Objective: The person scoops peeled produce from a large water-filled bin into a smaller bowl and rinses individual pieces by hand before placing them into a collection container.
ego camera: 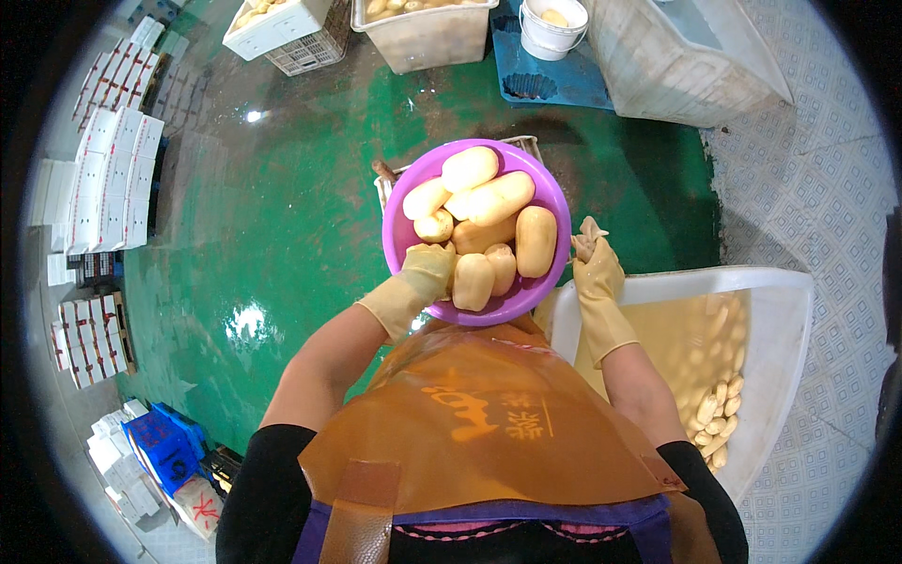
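A purple plastic basin [561, 233] stands in front of me with several pale, peeled lotus root segments [535, 241] in it. My left hand [428, 275], in a yellow rubber glove, reaches over the basin's near left rim, its fingers beside the root pieces; whether it grips the rim or a piece is hidden. Just outside the right rim is my right hand [599, 275], gloved too, closed on a crumpled, light-coloured cloth [589, 236]. Part of a frame or stool [521, 143] shows beneath the basin.
At my right a large white tub [775, 282] holds cloudy water and many root pieces [715, 423]. Ahead stand a filled plastic bin [426, 42], stacked crates [303, 53], a white bucket [553, 32] on a blue pallet [514, 84] and a big tank [676, 77]. White boxes [116, 183] are stacked left.
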A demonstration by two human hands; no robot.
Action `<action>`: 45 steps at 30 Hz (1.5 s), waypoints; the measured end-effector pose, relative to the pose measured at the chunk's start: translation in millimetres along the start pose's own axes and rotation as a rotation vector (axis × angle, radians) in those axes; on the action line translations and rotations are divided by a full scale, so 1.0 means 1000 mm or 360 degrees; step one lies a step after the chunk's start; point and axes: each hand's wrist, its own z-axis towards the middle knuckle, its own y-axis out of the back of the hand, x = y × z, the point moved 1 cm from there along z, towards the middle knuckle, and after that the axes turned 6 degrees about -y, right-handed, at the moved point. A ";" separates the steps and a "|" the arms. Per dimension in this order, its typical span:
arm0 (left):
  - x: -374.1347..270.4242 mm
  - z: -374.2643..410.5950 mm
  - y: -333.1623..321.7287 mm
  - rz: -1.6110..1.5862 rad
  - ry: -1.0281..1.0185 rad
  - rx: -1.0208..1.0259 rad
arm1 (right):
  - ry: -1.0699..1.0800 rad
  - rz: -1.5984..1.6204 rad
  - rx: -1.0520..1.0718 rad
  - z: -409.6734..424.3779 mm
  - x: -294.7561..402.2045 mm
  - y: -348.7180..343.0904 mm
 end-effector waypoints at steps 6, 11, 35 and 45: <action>0.011 -0.019 0.037 -0.0223 0.0052 0.0119 | 0.0019 0.0091 0.0050 0.007 -0.010 -0.009; 0.028 -0.098 0.078 -0.1742 0.0004 -0.0352 | 0.0005 0.0028 0.0009 -0.003 0.004 0.002; -0.051 -0.155 0.081 -0.2725 -0.0111 -0.0038 | -0.0033 0.1371 0.1472 -0.084 0.125 0.012; -0.032 -0.150 0.051 -0.3621 -0.0463 0.0019 | 0.0612 0.1590 0.1931 -0.095 0.140 0.053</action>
